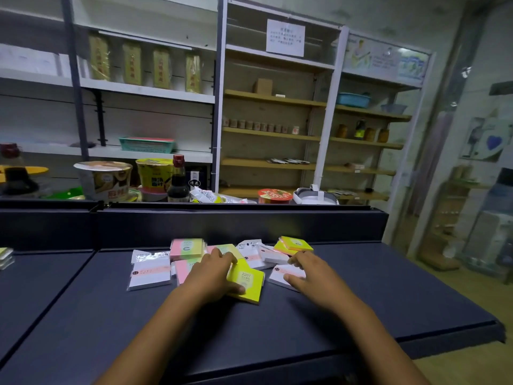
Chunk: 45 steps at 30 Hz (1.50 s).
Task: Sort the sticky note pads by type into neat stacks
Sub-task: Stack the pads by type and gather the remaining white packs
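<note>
Several sticky note pads lie jumbled on a dark table (388,295). My left hand (213,273) grips a yellow pad marked 2207 (248,279), thumb under its near edge and fingers over its far edge. My right hand (308,270) rests on a white wrapped pad (280,275), thumb and fingers around it. A white wrapped pad (150,273) lies at the left, with a pink-and-green pad (186,248) behind it and a pink pad (181,269) beside my left hand. A yellow-orange pad (295,243) sits tilted at the back right on more white pads (256,254).
A raised dark ledge (194,218) runs behind the pads. On it stand instant noodle cups (104,179), a soy sauce bottle (178,180) and a red bowl (274,195). Shelves fill the wall behind. More pads (5,257) sit at the far left edge.
</note>
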Motion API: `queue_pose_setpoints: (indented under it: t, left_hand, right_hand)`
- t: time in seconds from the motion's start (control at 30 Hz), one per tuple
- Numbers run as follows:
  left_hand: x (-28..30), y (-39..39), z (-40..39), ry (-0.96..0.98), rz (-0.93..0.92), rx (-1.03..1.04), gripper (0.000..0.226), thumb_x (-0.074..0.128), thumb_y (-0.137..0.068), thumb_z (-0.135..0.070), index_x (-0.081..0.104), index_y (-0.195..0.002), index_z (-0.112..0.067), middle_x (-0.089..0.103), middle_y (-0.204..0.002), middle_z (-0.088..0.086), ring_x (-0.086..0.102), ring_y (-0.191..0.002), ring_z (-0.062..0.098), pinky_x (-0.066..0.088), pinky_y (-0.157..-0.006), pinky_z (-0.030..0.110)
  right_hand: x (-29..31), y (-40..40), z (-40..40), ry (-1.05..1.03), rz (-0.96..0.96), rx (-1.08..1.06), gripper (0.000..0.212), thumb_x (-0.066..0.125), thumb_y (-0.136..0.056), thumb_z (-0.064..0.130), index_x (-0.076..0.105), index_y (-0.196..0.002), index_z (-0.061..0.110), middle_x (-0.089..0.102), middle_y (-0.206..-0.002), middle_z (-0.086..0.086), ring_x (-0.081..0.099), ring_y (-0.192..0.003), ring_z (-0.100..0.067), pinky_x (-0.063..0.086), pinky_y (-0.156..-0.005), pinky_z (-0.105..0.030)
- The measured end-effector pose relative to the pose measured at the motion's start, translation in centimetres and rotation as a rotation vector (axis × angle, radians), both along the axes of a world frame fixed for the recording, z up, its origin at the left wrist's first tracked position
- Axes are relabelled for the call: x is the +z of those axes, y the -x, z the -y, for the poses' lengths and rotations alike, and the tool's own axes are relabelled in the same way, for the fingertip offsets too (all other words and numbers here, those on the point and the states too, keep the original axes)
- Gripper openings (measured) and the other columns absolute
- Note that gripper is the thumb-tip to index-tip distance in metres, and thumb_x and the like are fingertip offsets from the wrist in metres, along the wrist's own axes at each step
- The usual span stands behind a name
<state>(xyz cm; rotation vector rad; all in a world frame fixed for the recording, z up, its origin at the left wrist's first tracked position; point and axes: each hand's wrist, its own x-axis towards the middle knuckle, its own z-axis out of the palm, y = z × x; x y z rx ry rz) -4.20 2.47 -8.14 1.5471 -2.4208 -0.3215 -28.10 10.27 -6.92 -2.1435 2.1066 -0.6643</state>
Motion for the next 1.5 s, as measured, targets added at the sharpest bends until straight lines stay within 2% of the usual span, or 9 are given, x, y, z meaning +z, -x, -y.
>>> queue_pose_setpoints:
  t: [0.23, 0.3, 0.4, 0.5, 0.6, 0.93, 1.2, 1.37, 1.5]
  left_hand:
    - [-0.1, 0.8, -1.2, 0.053, -0.203, 0.056, 0.070, 0.086, -0.063, -0.048, 0.035, -0.108, -0.035, 0.057, -0.105, -0.002, 0.055, -0.097, 0.020, 0.051, -0.080, 0.039]
    - [-0.3, 0.9, -1.3, 0.064, -0.340, 0.048, 0.064, 0.085, -0.067, -0.040, 0.035, -0.105, -0.039, 0.060, -0.091, -0.006, 0.060, -0.082, 0.016, 0.054, -0.074, 0.040]
    - [-0.2, 1.0, -1.1, 0.072, -0.678, 0.010, 0.056, 0.085, -0.072, -0.023, 0.044, -0.105, -0.043, 0.064, -0.091, -0.005, 0.062, -0.064, 0.005, 0.055, -0.061, 0.031]
    - [-0.4, 1.0, -0.8, 0.018, -1.038, 0.002, 0.054, 0.080, -0.077, -0.006, 0.052, -0.109, -0.040, 0.062, -0.100, 0.006, 0.070, -0.069, 0.015, 0.055, -0.049, 0.032]
    - [-0.9, 0.9, -0.5, 0.035, -1.206, 0.006, 0.055, 0.077, -0.078, 0.001, 0.054, -0.114, -0.034, 0.060, -0.106, 0.011, 0.072, -0.079, 0.021, 0.058, -0.051, 0.036]
    - [-1.1, 0.8, 0.1, 0.115, -1.316, 0.058, 0.057, 0.073, -0.082, 0.003, 0.052, -0.125, -0.027, 0.059, -0.115, 0.007, 0.073, -0.085, 0.018, 0.060, -0.058, 0.032]
    - [-1.4, 0.5, 0.4, 0.132, -1.324, 0.071, 0.060, 0.070, -0.083, 0.006, 0.051, -0.128, -0.030, 0.059, -0.115, 0.005, 0.073, -0.089, 0.019, 0.061, -0.061, 0.033]
    - [-1.6, 0.4, 0.6, 0.138, -1.331, 0.079, 0.061, 0.070, -0.083, 0.006, 0.052, -0.127, -0.032, 0.059, -0.116, 0.005, 0.073, -0.089, 0.019, 0.061, -0.062, 0.035]
    - [-1.6, 0.4, 0.5, 0.143, -1.336, 0.077, 0.061, 0.070, -0.083, 0.006, 0.051, -0.127, -0.032, 0.059, -0.116, 0.002, 0.073, -0.089, 0.018, 0.061, -0.061, 0.034]
  right_hand:
    - [0.2, 1.7, 0.9, 0.056, 0.026, 0.078, 0.032, 0.059, -0.094, 0.042, 0.056, -0.121, 0.025, 0.054, -0.127, 0.008, 0.051, -0.117, -0.009, 0.045, -0.097, -0.028]
    - [0.4, 2.0, 1.3, 0.059, 0.027, 0.092, 0.031, 0.060, -0.094, 0.041, 0.057, -0.120, 0.024, 0.055, -0.124, 0.007, 0.052, -0.115, -0.010, 0.045, -0.096, -0.028]
    - [0.5, 2.5, 1.9, 0.036, 0.023, 0.102, 0.030, 0.060, -0.094, 0.040, 0.057, -0.119, 0.024, 0.056, -0.123, 0.008, 0.053, -0.113, -0.010, 0.046, -0.096, -0.029]
    - [0.4, 3.0, 2.7, 0.023, 0.041, 0.095, 0.028, 0.060, -0.093, 0.039, 0.058, -0.117, 0.024, 0.058, -0.121, 0.008, 0.055, -0.110, -0.009, 0.047, -0.093, -0.027]
    - [0.1, 3.2, 3.7, -0.004, 0.071, 0.070, 0.029, 0.061, -0.093, 0.039, 0.059, -0.117, 0.024, 0.060, -0.117, 0.008, 0.057, -0.108, -0.010, 0.049, -0.091, -0.029]
    - [-1.4, 2.7, 7.2, -0.064, 0.102, -0.091, 0.026, 0.055, -0.094, 0.046, 0.058, -0.108, 0.024, 0.068, -0.105, 0.005, 0.060, -0.098, -0.020, 0.050, -0.081, -0.031]
    - [-1.3, 0.8, 8.6, 0.039, 0.068, -0.229, 0.034, 0.060, -0.082, 0.062, 0.054, -0.082, 0.029, 0.069, -0.096, 0.005, 0.055, -0.085, -0.019, 0.035, -0.068, -0.029]
    - [-1.3, 0.7, 9.0, -0.008, 0.119, -0.241, 0.039, 0.067, -0.077, 0.062, 0.058, -0.087, 0.025, 0.069, -0.099, 0.004, 0.062, -0.097, -0.021, 0.039, -0.070, -0.029]
    - [-1.3, 0.9, 9.1, -0.044, 0.231, -0.244, 0.046, 0.077, -0.071, 0.056, 0.056, -0.093, 0.021, 0.064, -0.096, 0.006, 0.057, -0.089, -0.019, 0.040, -0.068, -0.030]
